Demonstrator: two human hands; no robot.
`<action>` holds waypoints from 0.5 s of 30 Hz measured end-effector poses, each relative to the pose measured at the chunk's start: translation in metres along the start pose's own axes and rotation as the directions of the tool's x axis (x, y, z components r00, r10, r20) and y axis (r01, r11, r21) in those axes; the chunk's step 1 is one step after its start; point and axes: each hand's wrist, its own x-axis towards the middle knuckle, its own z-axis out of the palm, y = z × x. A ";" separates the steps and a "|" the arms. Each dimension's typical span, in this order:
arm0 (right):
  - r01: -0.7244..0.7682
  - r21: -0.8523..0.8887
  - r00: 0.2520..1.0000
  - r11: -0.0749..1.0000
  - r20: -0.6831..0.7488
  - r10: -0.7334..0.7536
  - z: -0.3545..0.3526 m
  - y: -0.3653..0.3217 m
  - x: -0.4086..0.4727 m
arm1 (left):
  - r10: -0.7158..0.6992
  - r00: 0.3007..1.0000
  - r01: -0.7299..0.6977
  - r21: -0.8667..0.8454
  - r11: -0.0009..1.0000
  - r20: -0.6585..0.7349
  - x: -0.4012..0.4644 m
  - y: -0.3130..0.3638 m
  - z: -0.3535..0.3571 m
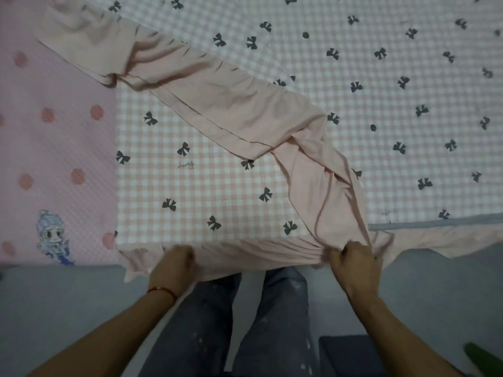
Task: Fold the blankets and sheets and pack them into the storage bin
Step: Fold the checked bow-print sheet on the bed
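Your left hand (174, 263) and right hand (353, 258) fists clamp pink ruffle hem (258, 247) — soft, floppy checked sheet (206, 180) — grip corners.

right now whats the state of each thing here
checked sheet: spread out, part-folded, pink ruffle flopped across it
ruffle: bunched, gathered at the near edge
left hand: gripping the ruffle
right hand: gripping the ruffle
dotted sheet: lying flat

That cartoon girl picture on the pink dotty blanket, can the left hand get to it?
Probably yes, once it lets go. The left hand grips the pink sheet now. The cartoon girl lies uncovered to its left, with nothing between them.
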 end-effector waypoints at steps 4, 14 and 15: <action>-0.252 0.472 0.959 0.844 0.009 0.282 -0.003 -0.030 0.034 | -0.394 0.863 0.364 -0.150 0.919 -0.316 0.032 -0.041 -0.044; -0.032 0.483 0.995 0.875 0.099 -0.018 -0.049 -0.051 0.088 | -0.623 0.779 0.569 -0.333 0.752 -0.073 0.062 -0.085 -0.089; 0.104 0.437 0.994 0.893 -0.076 -0.079 -0.056 -0.054 0.087 | -0.609 0.788 0.558 -0.315 0.768 -0.089 0.062 -0.085 -0.088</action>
